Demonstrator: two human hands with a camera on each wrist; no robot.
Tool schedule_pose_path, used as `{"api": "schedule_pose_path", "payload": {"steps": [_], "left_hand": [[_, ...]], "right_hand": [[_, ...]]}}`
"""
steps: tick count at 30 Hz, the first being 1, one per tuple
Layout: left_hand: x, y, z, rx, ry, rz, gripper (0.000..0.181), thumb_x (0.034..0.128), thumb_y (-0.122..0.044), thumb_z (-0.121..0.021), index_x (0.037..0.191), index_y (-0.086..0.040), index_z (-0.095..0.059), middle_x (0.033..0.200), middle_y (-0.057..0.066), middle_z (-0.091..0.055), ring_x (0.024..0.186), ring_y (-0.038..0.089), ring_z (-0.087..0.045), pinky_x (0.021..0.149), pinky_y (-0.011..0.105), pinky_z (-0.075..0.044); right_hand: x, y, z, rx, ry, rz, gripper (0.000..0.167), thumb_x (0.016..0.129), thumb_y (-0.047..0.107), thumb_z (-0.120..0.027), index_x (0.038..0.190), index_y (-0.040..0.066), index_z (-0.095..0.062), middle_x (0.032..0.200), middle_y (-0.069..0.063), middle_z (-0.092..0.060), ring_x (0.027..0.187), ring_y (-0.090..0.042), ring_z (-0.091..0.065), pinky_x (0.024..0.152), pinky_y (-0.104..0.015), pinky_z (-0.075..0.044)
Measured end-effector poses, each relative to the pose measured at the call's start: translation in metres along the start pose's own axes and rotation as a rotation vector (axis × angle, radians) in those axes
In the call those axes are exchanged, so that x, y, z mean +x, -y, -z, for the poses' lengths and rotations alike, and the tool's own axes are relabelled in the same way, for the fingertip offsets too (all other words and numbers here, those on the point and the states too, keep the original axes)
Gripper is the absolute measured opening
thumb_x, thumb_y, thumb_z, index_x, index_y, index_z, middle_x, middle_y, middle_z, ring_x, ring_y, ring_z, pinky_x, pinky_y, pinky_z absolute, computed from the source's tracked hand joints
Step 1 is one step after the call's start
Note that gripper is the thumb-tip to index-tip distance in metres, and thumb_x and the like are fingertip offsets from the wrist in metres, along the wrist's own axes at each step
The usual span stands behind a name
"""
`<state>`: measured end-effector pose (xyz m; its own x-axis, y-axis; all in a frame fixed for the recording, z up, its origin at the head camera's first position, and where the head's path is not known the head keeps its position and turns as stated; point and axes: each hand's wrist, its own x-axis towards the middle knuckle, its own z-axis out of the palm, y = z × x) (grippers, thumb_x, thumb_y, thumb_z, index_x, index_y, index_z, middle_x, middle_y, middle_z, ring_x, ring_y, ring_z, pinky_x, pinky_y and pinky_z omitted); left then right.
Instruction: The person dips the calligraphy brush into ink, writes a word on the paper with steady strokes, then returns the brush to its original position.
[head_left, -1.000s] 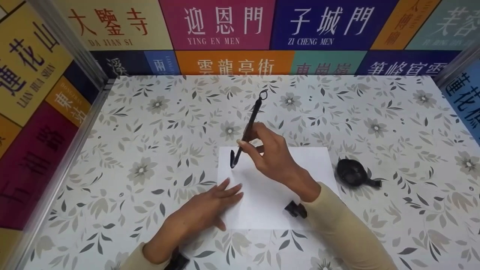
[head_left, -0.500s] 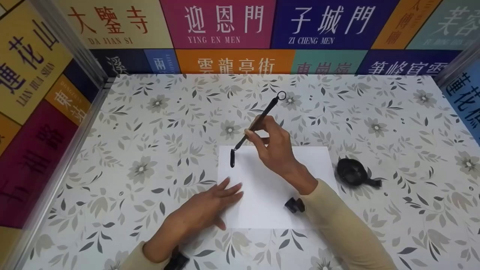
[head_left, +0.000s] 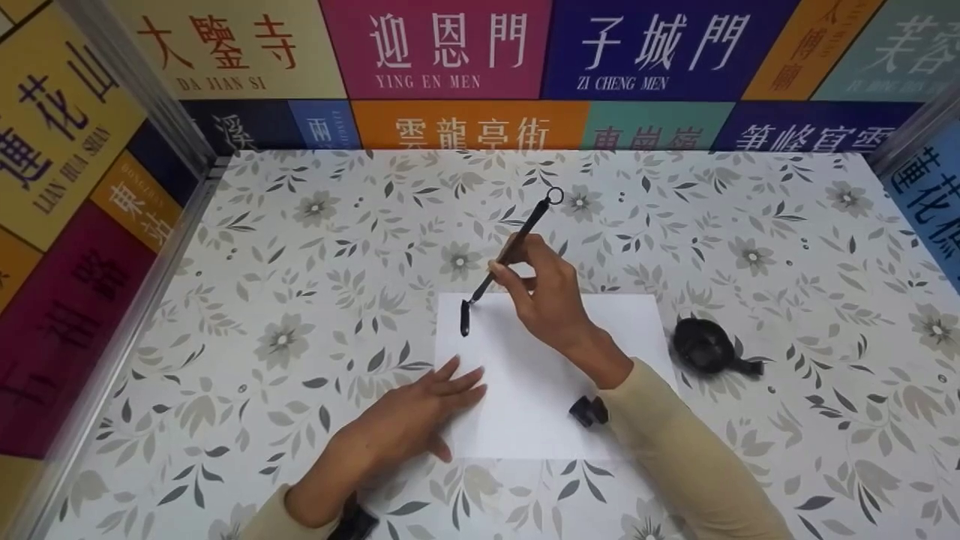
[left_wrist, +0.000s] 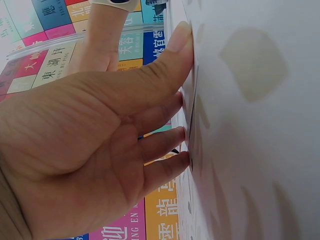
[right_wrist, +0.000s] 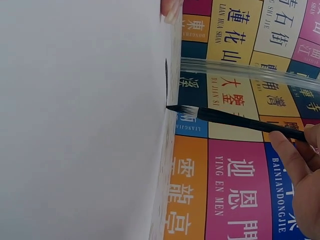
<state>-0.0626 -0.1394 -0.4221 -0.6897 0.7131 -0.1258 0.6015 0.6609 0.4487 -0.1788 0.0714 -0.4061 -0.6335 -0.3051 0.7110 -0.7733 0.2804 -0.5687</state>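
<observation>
One slim black brush (head_left: 529, 224), pinched by the right grip (head_left: 553, 304), leans with its tip at the white rectangular paper's (head_left: 529, 394) far left; the left grip (head_left: 418, 411), fingers extended, touches its left edge.

**Tally around the paper sheet: one brush, one stroke, one dish, two hands**

Paper sheet (head_left: 532, 390): one, used as the landmark.
On the sheet: ink stroke (head_left: 465, 319), one, near its far left corner.
Over the sheet: brush (head_left: 529, 225), one, with one ring at its top end.
Right of the sheet, just beside: black handled dish (head_left: 703, 345), one.
Hands, two: left hand (head_left: 409, 416) at the sheet's left edge, right hand (head_left: 547, 300) over its far part.
Sleeves (head_left: 690, 450), two, one on each side of the sheet's middle.
Small black gadgets (head_left: 587, 411), two: one over the sheet's near right part, one nearer than the sheet and left.
Under the sheet: patterned tabletop (head_left: 225, 375), one.
Beyond the sheet: far-wall lettered panels (head_left: 442, 45), ten in the head view, two rows of five. Side-wall panels cut off, uncounted.
</observation>
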Motion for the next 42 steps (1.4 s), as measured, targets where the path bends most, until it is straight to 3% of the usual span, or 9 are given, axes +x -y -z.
{"api": "schedule_pose_path", "payload": {"steps": [11,23,33,42], "left_hand": [[0.0,-0.001,0.0,0.04,-0.023,-0.016,0.082,0.0673,-0.026,-0.078,0.141,-0.008,-0.048,0.15,0.003,-0.037,0.139,0.029,-0.028,0.102,0.044,-0.04],[0.0,-0.001,0.0,0.049,-0.035,-0.038,0.081,0.0676,-0.026,-0.077,0.14,-0.006,-0.048,0.15,0.005,-0.038,0.139,0.031,-0.028,0.106,0.045,-0.035],[-0.001,0.0,-0.001,0.037,-0.039,-0.032,0.08,0.0684,-0.026,-0.077,0.141,-0.006,-0.048,0.15,0.005,-0.037,0.139,0.03,-0.028,0.105,0.045,-0.036],[0.0,0.0,-0.001,0.041,-0.031,-0.022,0.082,0.0669,-0.024,-0.079,0.141,-0.007,-0.048,0.15,0.004,-0.037,0.139,0.03,-0.028,0.106,0.044,-0.036]], "right_hand": [[-0.001,0.0,-0.001,0.022,0.022,-0.016,0.023,0.093,0.008,-0.061,0.11,-0.003,-0.05,0.095,-0.01,-0.059,0.094,-0.018,-0.066,0.066,-0.019,-0.055],[-0.001,0.003,0.0,-0.007,0.064,0.007,0.022,0.093,0.008,-0.061,0.11,-0.002,-0.051,0.096,-0.01,-0.057,0.09,-0.017,-0.064,0.065,-0.018,-0.055],[0.003,0.01,0.005,-0.021,0.14,0.011,0.017,0.093,0.007,-0.06,0.106,0.001,-0.051,0.092,-0.009,-0.058,0.089,-0.015,-0.063,0.062,-0.021,-0.056],[0.006,0.017,0.011,-0.023,0.225,0.018,0.018,0.095,0.007,-0.057,0.11,0.0,-0.05,0.09,-0.008,-0.058,0.086,-0.014,-0.062,0.06,-0.016,-0.053]]}}
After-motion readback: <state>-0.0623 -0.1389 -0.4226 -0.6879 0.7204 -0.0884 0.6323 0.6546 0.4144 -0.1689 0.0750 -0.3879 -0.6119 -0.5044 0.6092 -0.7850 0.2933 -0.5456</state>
